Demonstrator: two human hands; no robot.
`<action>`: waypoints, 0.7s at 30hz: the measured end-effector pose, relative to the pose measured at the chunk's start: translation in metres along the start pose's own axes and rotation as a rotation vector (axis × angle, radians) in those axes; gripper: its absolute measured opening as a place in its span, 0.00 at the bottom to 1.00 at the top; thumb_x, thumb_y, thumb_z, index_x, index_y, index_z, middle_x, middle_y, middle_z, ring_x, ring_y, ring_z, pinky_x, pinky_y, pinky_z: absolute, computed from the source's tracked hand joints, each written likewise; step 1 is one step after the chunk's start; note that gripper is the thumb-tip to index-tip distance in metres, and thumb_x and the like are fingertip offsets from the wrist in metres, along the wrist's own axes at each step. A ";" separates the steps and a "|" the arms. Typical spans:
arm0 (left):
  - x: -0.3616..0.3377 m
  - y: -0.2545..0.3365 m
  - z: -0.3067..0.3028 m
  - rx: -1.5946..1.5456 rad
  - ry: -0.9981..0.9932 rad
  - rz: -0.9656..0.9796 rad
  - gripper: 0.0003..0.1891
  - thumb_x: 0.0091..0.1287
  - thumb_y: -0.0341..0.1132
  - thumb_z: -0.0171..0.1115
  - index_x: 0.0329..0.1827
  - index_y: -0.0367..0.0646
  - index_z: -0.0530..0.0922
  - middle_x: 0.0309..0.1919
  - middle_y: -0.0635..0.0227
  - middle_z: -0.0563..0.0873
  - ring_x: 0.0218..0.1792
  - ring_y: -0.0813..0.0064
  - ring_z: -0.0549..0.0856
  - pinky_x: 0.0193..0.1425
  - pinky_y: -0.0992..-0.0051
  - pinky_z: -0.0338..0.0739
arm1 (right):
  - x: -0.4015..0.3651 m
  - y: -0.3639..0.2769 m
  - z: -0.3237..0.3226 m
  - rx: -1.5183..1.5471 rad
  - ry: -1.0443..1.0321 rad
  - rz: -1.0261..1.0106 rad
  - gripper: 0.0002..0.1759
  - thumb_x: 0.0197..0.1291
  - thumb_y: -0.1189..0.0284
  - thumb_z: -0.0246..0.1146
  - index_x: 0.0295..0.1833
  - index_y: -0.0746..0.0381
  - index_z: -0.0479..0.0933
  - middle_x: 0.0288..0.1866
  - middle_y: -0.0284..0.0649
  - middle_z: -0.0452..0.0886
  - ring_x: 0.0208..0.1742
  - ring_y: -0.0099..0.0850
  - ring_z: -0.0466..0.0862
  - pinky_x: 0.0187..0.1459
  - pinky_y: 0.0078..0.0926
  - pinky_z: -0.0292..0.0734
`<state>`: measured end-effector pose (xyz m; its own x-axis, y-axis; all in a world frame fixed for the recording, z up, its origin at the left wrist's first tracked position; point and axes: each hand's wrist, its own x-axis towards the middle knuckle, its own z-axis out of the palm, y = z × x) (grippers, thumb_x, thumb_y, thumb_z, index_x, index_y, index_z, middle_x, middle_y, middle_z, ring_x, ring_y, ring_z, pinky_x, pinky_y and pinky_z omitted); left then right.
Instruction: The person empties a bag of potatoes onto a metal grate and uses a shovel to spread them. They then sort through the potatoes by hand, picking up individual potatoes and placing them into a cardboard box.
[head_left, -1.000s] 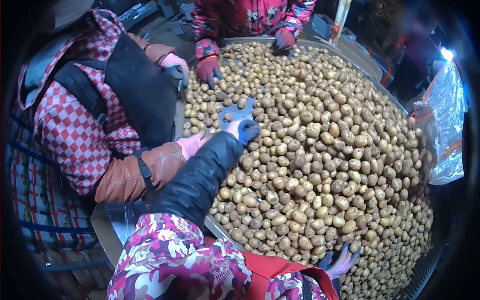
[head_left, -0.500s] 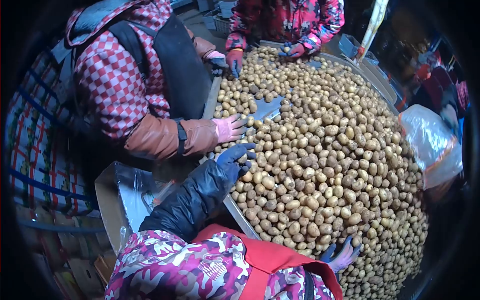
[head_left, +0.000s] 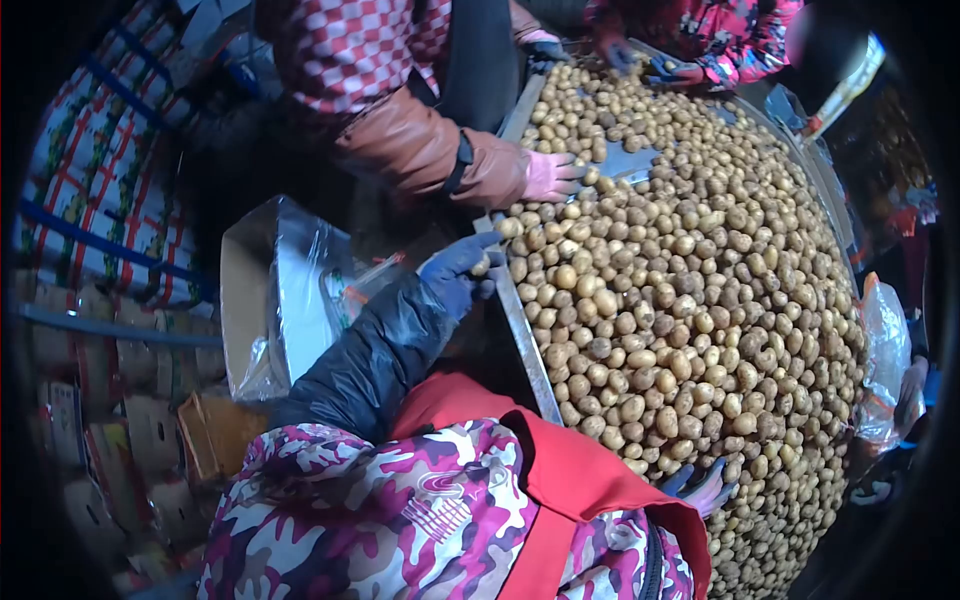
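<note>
A big table [head_left: 525, 340] with a metal rim is heaped with small yellow-brown potatoes [head_left: 690, 290]. My left hand [head_left: 455, 272], in a blue glove with a black sleeve, is at the table's near left rim. Its fingers are curled and a potato shows between them. My right hand [head_left: 700, 487], also gloved, lies low on the potatoes at the near edge with its fingers spread; my red and camouflage jacket hides part of it.
A co-worker in a red-checked jacket stands at the left, their pink-gloved hand [head_left: 550, 175] on the potatoes. Another person's gloved hands [head_left: 665, 70] work at the far end. A plastic-lined cardboard box [head_left: 270, 300] stands left of the table, a plastic bag [head_left: 885, 350] at the right.
My left hand has drawn back from the middle of the heap to the table's left rim and curled shut. The view has swung left and down. My right hand stays on the potatoes.
</note>
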<state>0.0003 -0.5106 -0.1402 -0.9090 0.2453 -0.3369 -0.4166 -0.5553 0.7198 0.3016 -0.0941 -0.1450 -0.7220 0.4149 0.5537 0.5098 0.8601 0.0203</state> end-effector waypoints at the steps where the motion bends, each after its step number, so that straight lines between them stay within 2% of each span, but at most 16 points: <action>1: -0.002 0.006 -0.017 -0.090 0.003 -0.033 0.23 0.74 0.41 0.62 0.68 0.40 0.78 0.44 0.62 0.83 0.30 0.76 0.80 0.32 0.75 0.79 | -0.001 0.001 0.000 0.005 -0.008 -0.015 0.30 0.71 0.58 0.63 0.73 0.62 0.74 0.71 0.46 0.77 0.79 0.57 0.65 0.74 0.64 0.58; 3: -0.019 0.019 -0.048 0.041 0.224 -0.016 0.22 0.72 0.42 0.64 0.66 0.44 0.79 0.40 0.64 0.82 0.25 0.79 0.77 0.26 0.76 0.74 | -0.003 0.004 0.003 0.000 0.038 -0.018 0.30 0.72 0.58 0.63 0.73 0.61 0.74 0.71 0.45 0.77 0.78 0.57 0.65 0.74 0.64 0.57; 5: -0.019 0.031 -0.102 0.026 0.427 -0.184 0.22 0.71 0.42 0.66 0.66 0.46 0.79 0.38 0.66 0.80 0.24 0.81 0.76 0.24 0.78 0.71 | -0.003 0.007 0.004 0.015 0.029 -0.037 0.30 0.72 0.58 0.63 0.73 0.60 0.74 0.70 0.46 0.78 0.78 0.58 0.66 0.74 0.64 0.58; 7: -0.042 0.042 -0.101 0.115 0.537 -0.085 0.17 0.69 0.51 0.68 0.49 0.48 0.81 0.29 0.71 0.77 0.19 0.78 0.73 0.19 0.76 0.64 | -0.003 0.006 0.002 0.030 -0.033 0.026 0.31 0.71 0.56 0.62 0.73 0.60 0.74 0.71 0.48 0.77 0.78 0.59 0.64 0.74 0.65 0.56; 8: -0.043 0.037 -0.126 0.268 0.500 -0.063 0.16 0.69 0.49 0.68 0.48 0.47 0.81 0.27 0.72 0.77 0.20 0.78 0.75 0.20 0.76 0.65 | -0.004 0.005 0.003 0.027 -0.024 0.037 0.31 0.71 0.56 0.62 0.73 0.60 0.74 0.71 0.48 0.77 0.78 0.59 0.64 0.74 0.65 0.56; 10: -0.037 0.019 -0.166 0.502 0.501 0.069 0.18 0.67 0.44 0.69 0.54 0.43 0.81 0.34 0.63 0.82 0.33 0.65 0.81 0.37 0.68 0.74 | -0.005 0.007 0.003 -0.002 -0.029 0.010 0.33 0.71 0.53 0.62 0.73 0.62 0.74 0.73 0.51 0.74 0.79 0.61 0.62 0.75 0.65 0.54; 11: -0.028 0.005 -0.185 0.740 0.514 0.201 0.19 0.66 0.41 0.69 0.56 0.41 0.81 0.38 0.58 0.85 0.39 0.59 0.84 0.46 0.64 0.78 | -0.002 0.004 0.000 -0.003 -0.076 0.024 0.34 0.69 0.54 0.62 0.73 0.64 0.73 0.72 0.53 0.73 0.79 0.62 0.60 0.76 0.66 0.51; 12: -0.027 -0.002 -0.174 0.996 0.545 0.354 0.21 0.66 0.39 0.69 0.59 0.39 0.81 0.41 0.53 0.88 0.45 0.52 0.87 0.54 0.59 0.82 | -0.001 0.003 -0.001 0.029 -0.072 0.023 0.34 0.68 0.55 0.62 0.73 0.65 0.72 0.71 0.53 0.74 0.79 0.63 0.60 0.76 0.66 0.51; 13: -0.029 -0.019 -0.157 1.433 0.665 0.576 0.23 0.65 0.37 0.70 0.61 0.37 0.80 0.47 0.49 0.88 0.52 0.50 0.87 0.61 0.57 0.81 | 0.000 0.002 -0.002 0.062 -0.070 0.020 0.34 0.67 0.56 0.63 0.73 0.65 0.72 0.69 0.53 0.75 0.79 0.64 0.60 0.76 0.67 0.51; 15: -0.028 -0.017 -0.084 1.528 0.484 0.636 0.24 0.64 0.35 0.70 0.62 0.34 0.79 0.54 0.47 0.87 0.57 0.51 0.87 0.64 0.59 0.79 | 0.002 -0.002 -0.007 0.084 -0.044 0.009 0.36 0.64 0.57 0.63 0.74 0.65 0.71 0.63 0.53 0.77 0.78 0.65 0.61 0.76 0.68 0.50; 16: -0.020 -0.019 -0.056 1.468 0.289 0.699 0.24 0.64 0.33 0.70 0.62 0.32 0.79 0.52 0.47 0.88 0.55 0.50 0.87 0.64 0.60 0.80 | 0.001 -0.002 -0.006 0.074 -0.060 0.034 0.36 0.64 0.58 0.63 0.74 0.65 0.71 0.63 0.53 0.76 0.78 0.65 0.61 0.76 0.69 0.50; 17: -0.015 -0.021 -0.019 1.437 0.132 0.777 0.23 0.62 0.34 0.70 0.60 0.35 0.81 0.49 0.46 0.87 0.50 0.44 0.87 0.59 0.56 0.81 | -0.001 -0.002 -0.005 0.067 -0.077 0.058 0.36 0.64 0.58 0.64 0.74 0.65 0.71 0.63 0.52 0.76 0.78 0.65 0.61 0.76 0.69 0.49; 18: -0.010 -0.027 0.010 1.444 0.028 0.715 0.24 0.62 0.35 0.70 0.61 0.37 0.81 0.49 0.47 0.87 0.51 0.45 0.86 0.61 0.56 0.80 | -0.001 -0.003 -0.006 0.072 -0.089 0.064 0.36 0.64 0.58 0.64 0.73 0.66 0.71 0.63 0.52 0.76 0.79 0.65 0.60 0.76 0.70 0.49; 20: 0.011 -0.041 0.053 1.553 -0.217 0.855 0.30 0.61 0.36 0.72 0.68 0.42 0.77 0.58 0.50 0.84 0.61 0.48 0.82 0.66 0.56 0.76 | 0.000 -0.005 -0.008 0.072 -0.080 0.067 0.36 0.65 0.58 0.63 0.73 0.67 0.71 0.64 0.52 0.76 0.79 0.65 0.60 0.76 0.70 0.48; 21: 0.020 -0.046 0.073 1.575 -0.302 0.791 0.32 0.62 0.42 0.72 0.70 0.46 0.75 0.63 0.51 0.81 0.66 0.46 0.78 0.71 0.52 0.71 | 0.000 -0.006 -0.009 0.075 -0.077 0.054 0.35 0.65 0.57 0.63 0.72 0.68 0.71 0.64 0.53 0.76 0.79 0.65 0.60 0.76 0.70 0.48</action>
<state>0.0009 -0.4225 -0.1356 -0.7723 0.5466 0.3235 0.6247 0.5612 0.5429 0.3028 -0.1021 -0.1376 -0.7295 0.4807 0.4866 0.5149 0.8542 -0.0719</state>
